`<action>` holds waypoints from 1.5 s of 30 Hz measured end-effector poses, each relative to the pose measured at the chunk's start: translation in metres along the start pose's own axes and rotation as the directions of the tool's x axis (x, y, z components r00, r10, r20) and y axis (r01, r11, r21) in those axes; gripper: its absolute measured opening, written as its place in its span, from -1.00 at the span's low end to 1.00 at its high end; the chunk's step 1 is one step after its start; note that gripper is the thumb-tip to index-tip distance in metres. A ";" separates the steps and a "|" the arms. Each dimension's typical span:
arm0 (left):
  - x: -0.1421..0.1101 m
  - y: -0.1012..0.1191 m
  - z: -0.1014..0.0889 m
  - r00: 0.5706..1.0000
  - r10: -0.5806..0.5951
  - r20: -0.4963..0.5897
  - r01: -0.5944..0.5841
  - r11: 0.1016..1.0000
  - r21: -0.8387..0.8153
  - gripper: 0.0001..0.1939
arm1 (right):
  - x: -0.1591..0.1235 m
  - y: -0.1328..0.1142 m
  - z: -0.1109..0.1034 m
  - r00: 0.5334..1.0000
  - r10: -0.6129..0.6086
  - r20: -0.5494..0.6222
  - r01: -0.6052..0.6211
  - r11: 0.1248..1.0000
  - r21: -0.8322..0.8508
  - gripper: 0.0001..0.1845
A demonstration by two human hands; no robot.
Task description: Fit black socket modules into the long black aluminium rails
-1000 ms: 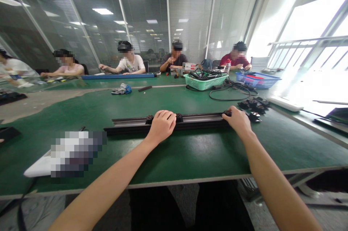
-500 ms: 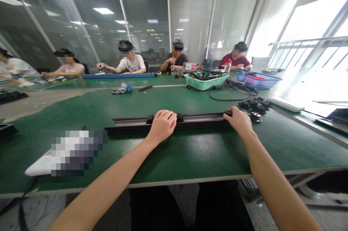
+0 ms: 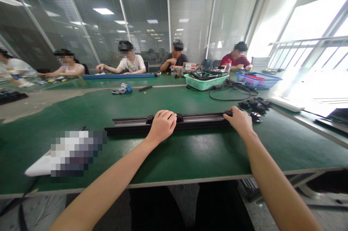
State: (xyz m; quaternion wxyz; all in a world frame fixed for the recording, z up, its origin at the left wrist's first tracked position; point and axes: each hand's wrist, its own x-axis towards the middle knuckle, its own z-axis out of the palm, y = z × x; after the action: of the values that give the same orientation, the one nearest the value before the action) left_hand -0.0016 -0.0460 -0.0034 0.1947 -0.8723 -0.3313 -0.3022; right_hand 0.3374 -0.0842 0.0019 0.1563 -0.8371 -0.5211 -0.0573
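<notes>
A long black metal rail (image 3: 203,125) with a grey channel lies across the green table in front of me. My left hand (image 3: 164,123) is curled over the middle of it, fingers bent together. On either side of that hand, dark blocky fittings (image 3: 179,117) sit in the channel; whatever lies under the palm is hidden. At the rail's right end, my right hand (image 3: 240,120) pinches a small black fitting (image 3: 228,113) between thumb and fingers. Beyond that hand is a pile of similar black fittings (image 3: 255,105), with one of them (image 3: 255,117) nearer the rail.
A green basket (image 3: 203,83) of cables and a blue basket (image 3: 258,82) stand farther back, with loose black cable (image 3: 231,97) beside them. A crumpled cloth (image 3: 122,88) lies left of these. A blurred white object (image 3: 40,166) is at front left. Several people sit across the table.
</notes>
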 end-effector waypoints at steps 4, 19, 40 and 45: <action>0.000 0.000 0.000 1.000 -0.001 -0.001 0.001 1.000 0.002 -0.70 | 0.002 0.003 0.001 1.000 0.018 0.001 -0.018 1.000 0.009 -0.57; 0.000 0.001 -0.001 1.000 -0.003 -0.001 0.003 1.000 -0.001 -0.71 | 0.009 0.012 0.008 0.999 0.040 0.001 -0.040 0.997 0.069 -0.57; -0.001 0.000 0.000 1.000 0.006 -0.001 -0.006 1.000 0.007 -0.71 | 0.016 0.025 0.017 0.996 -0.080 -0.031 0.082 0.995 0.051 -0.65; 0.000 0.000 0.000 1.000 0.002 -0.007 -0.002 1.000 0.004 -0.71 | 0.016 0.027 0.020 0.993 -0.091 -0.069 0.098 0.989 0.110 -0.63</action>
State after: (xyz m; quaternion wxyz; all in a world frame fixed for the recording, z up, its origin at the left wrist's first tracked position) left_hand -0.0014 -0.0462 -0.0036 0.1978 -0.8712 -0.3303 -0.3046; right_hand 0.3675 -0.0756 -0.0187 0.2173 -0.7989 -0.5574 -0.0615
